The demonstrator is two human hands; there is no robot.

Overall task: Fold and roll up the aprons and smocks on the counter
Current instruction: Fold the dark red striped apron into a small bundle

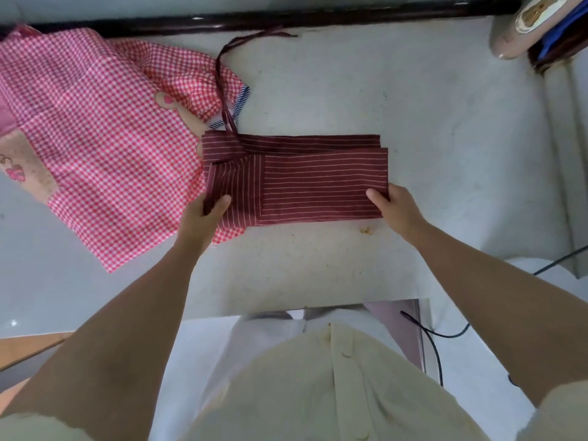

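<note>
at centre frame, a maroon striped apron (296, 179), folded into a flat, wide band on the pale counter (397, 97), stripes running lengthwise over most of it and crosswise on a panel at its left end. from its upper left corner, thin dark ties (222, 78) trailing up toward the top of the frame. both forearms bare, reaching in from the lower corners and converging on the band's near edge. left hand (206, 214) at the lower left corner of the fold, thumb laid on top and fingers tucked beneath, pinching the cloth. right hand (394, 208) at the right end, thumb pressed on the upper layer, fingers curled under the edge, likewise gripping the apron. neither hand loose or idle. to the left, partly under the apron's left end, a pink gingham smock (95, 138), spread out and rumpled, with a tan patch at the left edge of the frame. just below the apron's right part, a small yellowish crumb (366, 230). along the top, a dark rail (286, 22). at the bottom, a cream buttoned shirt (318, 393) and, lower right, a black cable (437, 348).
</note>
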